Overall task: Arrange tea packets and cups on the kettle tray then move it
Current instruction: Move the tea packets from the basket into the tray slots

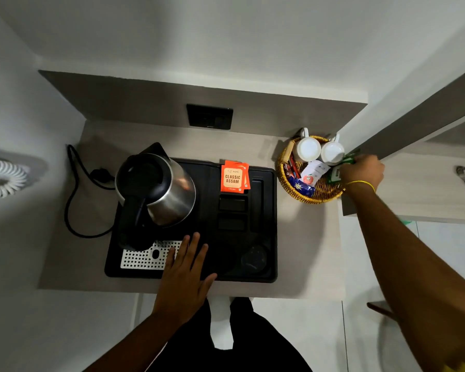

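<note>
A black plastic kettle tray point(263, 267) sits on a pale grey desk point(306, 251), carrying a steel electric kettle point(161, 189) and orange Classic Assam tea packets point(234, 177) in its top slot. Just right of the tray, a round woven yellow basket point(304, 196) holds two upturned white cups point(318, 150) and mixed sachets. The left hand point(184, 272) lies flat and open, empty, on the tray's front edge. The right hand point(361, 171) closes its fingers on green tea packets point(336, 173) at the basket's rim. Lifting these clear without nudging the cups, while the left hand steadies the tray, looks wise.
</note>
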